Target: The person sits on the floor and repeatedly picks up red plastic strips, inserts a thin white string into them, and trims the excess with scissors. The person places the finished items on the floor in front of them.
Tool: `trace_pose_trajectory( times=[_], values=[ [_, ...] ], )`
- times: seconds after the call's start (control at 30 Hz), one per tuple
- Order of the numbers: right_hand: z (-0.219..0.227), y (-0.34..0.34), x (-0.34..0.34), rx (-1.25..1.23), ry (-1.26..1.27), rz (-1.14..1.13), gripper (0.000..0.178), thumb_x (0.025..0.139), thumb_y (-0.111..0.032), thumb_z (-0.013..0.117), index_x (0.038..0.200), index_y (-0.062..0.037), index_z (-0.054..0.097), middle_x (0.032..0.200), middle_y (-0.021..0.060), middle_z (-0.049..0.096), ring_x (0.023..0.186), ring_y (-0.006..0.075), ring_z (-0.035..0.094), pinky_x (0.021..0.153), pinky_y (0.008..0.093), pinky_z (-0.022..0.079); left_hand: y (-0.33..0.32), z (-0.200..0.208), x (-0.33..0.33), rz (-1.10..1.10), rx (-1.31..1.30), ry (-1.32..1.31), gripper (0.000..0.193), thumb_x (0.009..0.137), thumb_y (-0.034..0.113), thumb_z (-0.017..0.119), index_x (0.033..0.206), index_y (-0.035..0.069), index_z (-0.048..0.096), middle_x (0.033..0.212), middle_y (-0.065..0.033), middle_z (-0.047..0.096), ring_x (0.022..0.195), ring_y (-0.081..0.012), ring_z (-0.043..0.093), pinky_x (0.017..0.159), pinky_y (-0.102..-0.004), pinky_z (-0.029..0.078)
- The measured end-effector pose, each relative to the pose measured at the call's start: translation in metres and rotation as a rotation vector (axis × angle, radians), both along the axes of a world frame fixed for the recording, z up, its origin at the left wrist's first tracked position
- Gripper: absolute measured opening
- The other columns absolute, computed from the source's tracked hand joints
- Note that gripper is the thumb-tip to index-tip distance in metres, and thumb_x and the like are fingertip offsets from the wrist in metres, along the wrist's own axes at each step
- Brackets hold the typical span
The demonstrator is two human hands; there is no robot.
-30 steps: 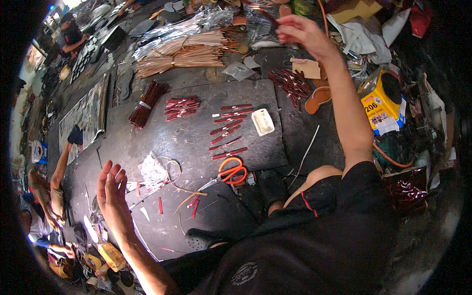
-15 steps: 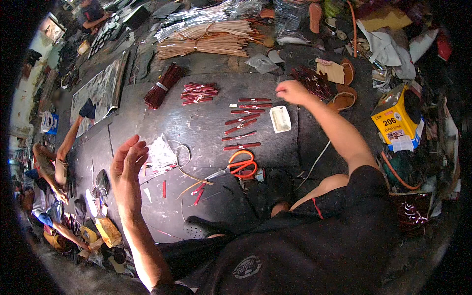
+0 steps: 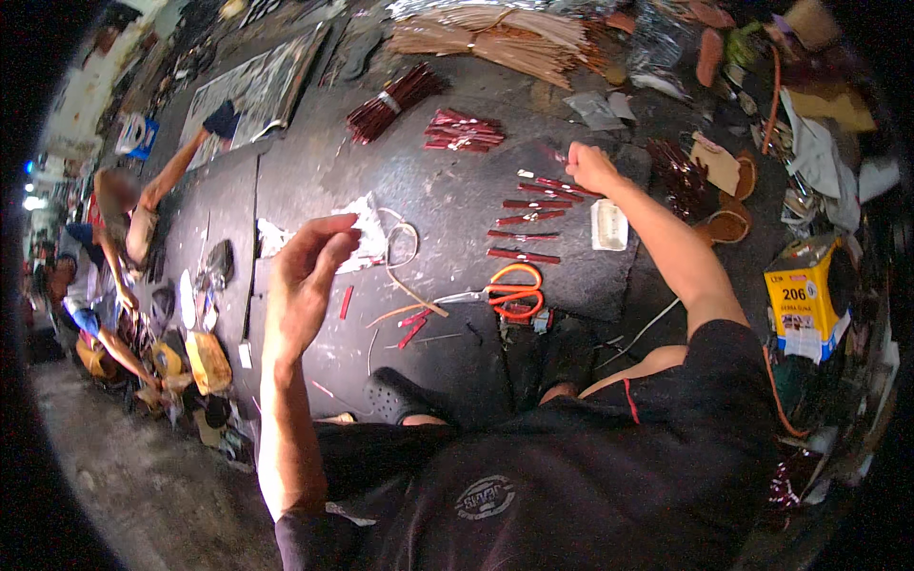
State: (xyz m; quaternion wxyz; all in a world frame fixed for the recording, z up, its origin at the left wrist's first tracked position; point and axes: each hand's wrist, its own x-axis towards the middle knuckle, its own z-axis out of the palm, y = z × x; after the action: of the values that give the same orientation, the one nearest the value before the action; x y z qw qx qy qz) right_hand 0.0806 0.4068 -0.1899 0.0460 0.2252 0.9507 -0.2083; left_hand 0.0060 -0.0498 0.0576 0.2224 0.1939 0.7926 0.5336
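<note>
Hovering with the right hand (image 3: pixel 590 169) at half past one from mid-view, right by the top end of a column of dark-red strips (image 3: pixel 530 218). Showing a narrow grip there, fingers curled in, with a reddish blur (image 3: pixel 553 152) just beside the fingertips; cannot tell whether held. Over to nine o'clock: holding the left hand (image 3: pixel 309 271) up with a wider grip, thumb and forefinger apart, nothing visible between, probably lifted to stay off the column. Back to the layout: reading those strips as spaced apart and laid roughly crosswise, likely to be told one from another. Spotting a small white tray (image 3: pixel 609 226) on the column's three o'clock side, and orange-handled scissors (image 3: pixel 515 288) at its six, handles turned rightward, handy for the right side. Noting a loose red heap (image 3: pixel 681 181) out at two o'clock, a stacked pile (image 3: pixel 464 130) at twelve, and a banded bundle (image 3: pixel 405 95) at eleven, presumably tied against spreading. Checking edges: finding the dark sheet (image 3: pixel 586 285) ending just beyond the tray. Judging more room toward the column's nine o'clock, as far as the crumpled plastic (image 3: pixel 369 211), than toward three, with the tray so close.
</note>
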Motion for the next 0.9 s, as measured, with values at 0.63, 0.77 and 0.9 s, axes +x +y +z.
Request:
trace_pose_trajectory(
  times=[0.63, 0.77, 0.9],
  values=[
    [0.036, -0.291, -0.076, -0.530, 0.132, 0.843, 0.025, 0.090, -0.029, 0.067, 0.097, -0.0056, 0.063, 0.086, 0.0125, 0.066, 0.082, 0.0304, 0.064, 0.076, 0.0423, 0.050, -0.046, 0.011, -0.032, 0.371, 0.290, 0.100, 0.037, 0.103, 0.029, 0.053, 0.122, -0.001, 0.060, 0.108, -0.0164, 0.070, 0.102, -0.0210, 0.067, 0.089, -0.0336, 0.055],
    [-0.050, -0.318, -0.072, -0.241, 0.210, 0.907, 0.026, 0.085, -0.023, 0.065, 0.103, -0.0054, 0.061, 0.101, 0.0162, 0.061, 0.100, 0.0343, 0.059, 0.087, 0.0461, 0.047, -0.055, 0.010, -0.033, 0.372, 0.287, 0.107, 0.033, 0.102, 0.027, 0.056, 0.116, -0.001, 0.063, 0.104, -0.0127, 0.070, 0.099, -0.0179, 0.067, 0.086, -0.0307, 0.055],
    [-0.086, -0.329, -0.079, 0.004, 0.299, 0.921, 0.023, 0.084, -0.018, 0.063, 0.104, -0.0060, 0.060, 0.105, 0.0162, 0.059, 0.103, 0.0327, 0.058, 0.094, 0.0461, 0.044, -0.059, 0.007, -0.035, 0.307, 0.269, 0.091, 0.040, 0.102, 0.032, 0.053, 0.117, -0.003, 0.063, 0.110, -0.0154, 0.068, 0.106, -0.0221, 0.066, 0.093, -0.0364, 0.054]
  ],
)
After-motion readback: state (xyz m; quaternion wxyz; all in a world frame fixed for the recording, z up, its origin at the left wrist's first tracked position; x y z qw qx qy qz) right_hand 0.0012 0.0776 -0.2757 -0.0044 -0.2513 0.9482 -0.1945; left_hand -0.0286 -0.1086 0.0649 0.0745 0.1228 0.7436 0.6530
